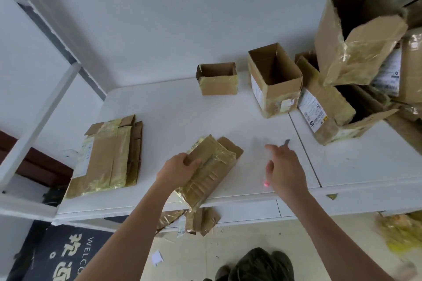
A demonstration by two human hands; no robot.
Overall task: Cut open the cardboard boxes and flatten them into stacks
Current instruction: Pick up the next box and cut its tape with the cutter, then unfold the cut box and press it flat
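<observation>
My left hand (178, 170) grips a taped, flattened cardboard box (212, 166) at its left edge; the box lies near the front edge of the white table (182, 116) and hangs slightly over it. My right hand (285, 169) hovers just right of that box, back up, holding a small box cutter (287, 142) whose grey blade tip pokes out beyond the fingers. A stack of flattened boxes (107, 155) lies at the table's left. A small open box (218, 80) and a taller open box (274, 80) stand upright at the back.
A pile of larger open boxes (356, 41) crowds the back right corner. Cardboard scraps (201, 221) lie on the floor under the table edge, a dark mat (68, 253) at left, crumpled yellow tape (402, 235) at right. White shelf posts stand left.
</observation>
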